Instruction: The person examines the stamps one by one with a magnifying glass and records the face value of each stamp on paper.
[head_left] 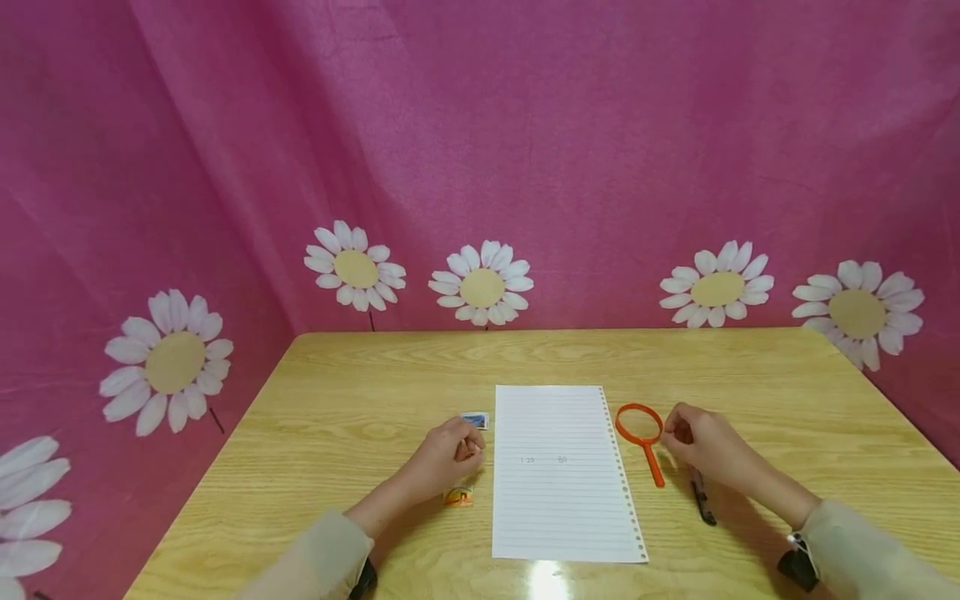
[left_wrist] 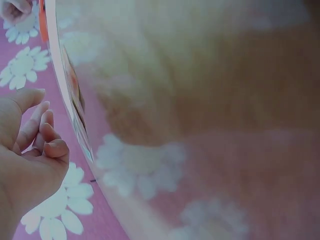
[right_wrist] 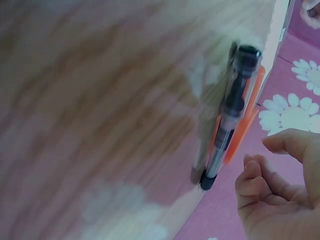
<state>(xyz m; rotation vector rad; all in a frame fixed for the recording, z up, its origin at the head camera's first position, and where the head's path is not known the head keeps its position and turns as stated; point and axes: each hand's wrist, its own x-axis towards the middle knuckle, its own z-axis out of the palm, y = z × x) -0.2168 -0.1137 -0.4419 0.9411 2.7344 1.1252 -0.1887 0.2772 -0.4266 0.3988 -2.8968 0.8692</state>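
Note:
My left hand [head_left: 450,454] is just left of a lined sheet of paper [head_left: 562,517], its fingers loosely curled with nothing between them. A small blue picture card [head_left: 476,421] shows beyond its fingers, and a small orange picture card [head_left: 459,497] lies nearer me, both partly covered by the hand. On the paper's other side, my right hand [head_left: 708,446] is beside the ring of an orange magnifying glass [head_left: 654,468], fingers relaxed and holding nothing. A pen [right_wrist: 227,120] with dark ends lies below that hand, partly hidden in the head view.
Faint handwritten marks [head_left: 528,460] run across the middle of the sheet, whose punched holes line its right edge. All of this lies on a glossy wooden table [head_left: 360,375]. Behind and to the left hangs a pink cloth [head_left: 570,150] with white daisies.

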